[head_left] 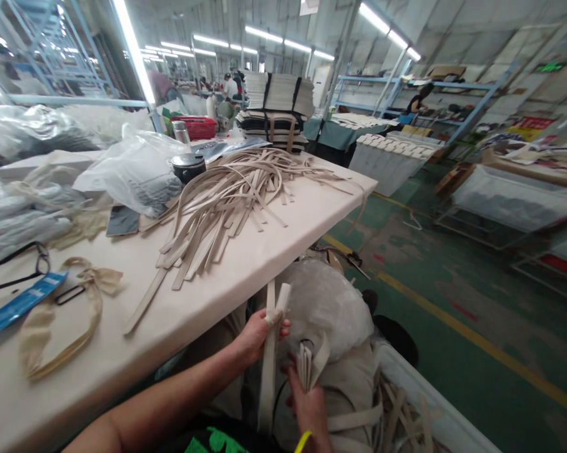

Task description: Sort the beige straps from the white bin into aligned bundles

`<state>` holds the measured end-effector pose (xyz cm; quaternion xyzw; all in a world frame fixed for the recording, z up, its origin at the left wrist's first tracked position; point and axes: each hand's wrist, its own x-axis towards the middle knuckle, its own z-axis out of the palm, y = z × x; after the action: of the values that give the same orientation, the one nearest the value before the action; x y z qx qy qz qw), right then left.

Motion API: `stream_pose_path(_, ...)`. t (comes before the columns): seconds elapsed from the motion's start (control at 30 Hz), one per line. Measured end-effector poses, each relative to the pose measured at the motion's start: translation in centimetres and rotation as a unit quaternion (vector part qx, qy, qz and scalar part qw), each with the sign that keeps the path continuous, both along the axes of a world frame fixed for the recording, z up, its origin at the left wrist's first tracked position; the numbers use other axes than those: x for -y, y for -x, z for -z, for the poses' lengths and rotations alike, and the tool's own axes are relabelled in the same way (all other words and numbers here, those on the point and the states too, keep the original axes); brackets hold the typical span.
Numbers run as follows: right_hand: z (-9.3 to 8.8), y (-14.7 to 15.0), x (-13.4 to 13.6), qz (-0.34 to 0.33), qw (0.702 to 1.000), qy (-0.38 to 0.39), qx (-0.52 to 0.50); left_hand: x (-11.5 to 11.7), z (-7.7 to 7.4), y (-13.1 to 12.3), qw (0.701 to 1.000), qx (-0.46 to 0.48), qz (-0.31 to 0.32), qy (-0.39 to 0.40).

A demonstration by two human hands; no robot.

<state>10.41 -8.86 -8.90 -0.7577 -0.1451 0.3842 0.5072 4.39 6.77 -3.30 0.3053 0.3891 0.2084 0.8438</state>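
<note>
Below the table's front edge, my left hand (259, 331) is closed around a beige fabric strap (270, 365), whose length hangs down toward my lap. To its right, my right hand (306, 396) grips a small bundle of beige straps (305, 365), their ends sticking up out of the fist. One strap end in that bundle splays out to the right. On the table lies a large loose pile of similar beige straps (236, 195), away from both hands. More straps (406, 415) lie in a white bin at my lower right.
The pale table (245, 283) runs along my left. It bears glasses (16, 261), a blue packet (23, 303), a tied cloth loop (94, 308), a dark lidded mug (189, 167) and plastic bags (136, 163). A clear bag (321, 302) bulges beside my hands. Wheeled bins (514, 195) stand right.
</note>
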Motion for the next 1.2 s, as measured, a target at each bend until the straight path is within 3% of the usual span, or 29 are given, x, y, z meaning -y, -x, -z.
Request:
stream_pose_path(0.1,-3.8,-3.4,-0.8,0.064,0.997,-0.048,0.024,0.9,-0.3,0.6,0.997,0.006,0.067,-0.048)
stream_pose_path(0.2,-6.0,-5.8,-1.5,0.089,0.989,-0.111,0.04,2.1,-0.9,0.8,0.99,0.024,0.117,-0.073)
stream_pose_path(0.33,-5.1,-4.6,-1.6,0.016,0.99,-0.143,-0.006,2.9,-2.1,0.4,0.995,0.049,0.076,-0.042)
stream_pose_path(0.43,-3.2,-1.7,-1.3,-0.026,0.995,-0.092,-0.04,2.6,-2.7,-0.1,0.998,0.048,0.024,-0.013)
stream_pose_path(0.57,-2.1,0.5,-1.4,-0.013,0.999,-0.032,-0.015,2.5,-2.5,-0.2,0.999,0.041,0.004,-0.015)
stream_pose_path(0.8,-3.6,-0.6,-2.0,0.029,0.993,-0.092,0.064,3.0,-1.1,0.3,0.988,0.078,0.075,-0.112)
stream_pose_path(0.97,-5.1,-2.5,-1.0,0.054,0.992,-0.092,0.073,1.3,-1.1,0.9,0.98,0.005,0.099,-0.171)
stream_pose_path(1.13,-7.7,-5.6,-1.8,0.078,0.983,-0.129,0.108,1.6,-0.7,1.7,0.933,-0.022,0.263,-0.244)
stream_pose_path(1.2,-8.7,-6.3,-2.6,0.08,0.98,-0.123,0.135,2.2,-0.7,1.8,0.921,-0.02,0.295,-0.255)
